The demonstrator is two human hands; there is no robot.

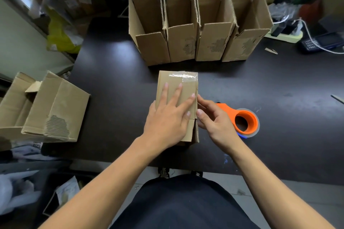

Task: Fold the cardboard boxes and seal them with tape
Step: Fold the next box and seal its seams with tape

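- Head view, surface: dark matte table, faint sheen patches, a few scuffs toward the right side. A shelf edge runs along the far side; cluttered bags and wrappers sit beyond the left edge.
- Head view, far side of table: row of four open boxes, brown corrugated cardboard, standing upright with top flaps raised, packed side by side and touching. Torn patches on their near faces expose the fluting.
- Left edge: a larger open carton lying tilted, one torn patch showing ribbed inner layer.
- Right far corner: a pale power strip with white cables, and a dark keypad device beside it.
- Task item: small closed box, rectangular, plain brown, lying in the table's middle just in front of the open row. A glossy clear tape strip crosses its far end, wrinkled.
- My left hand: fingers straight and spread, palm pressed flat on the box's top face.
- My right hand: fingers loosely bent, fingertips touching the box's right edge near the flap seam; I cannot tell whether they pinch anything.
- Tape dispenser: orange plastic, round hub with handle, lying flat on the table just right of my right hand, partly hidden behind it.
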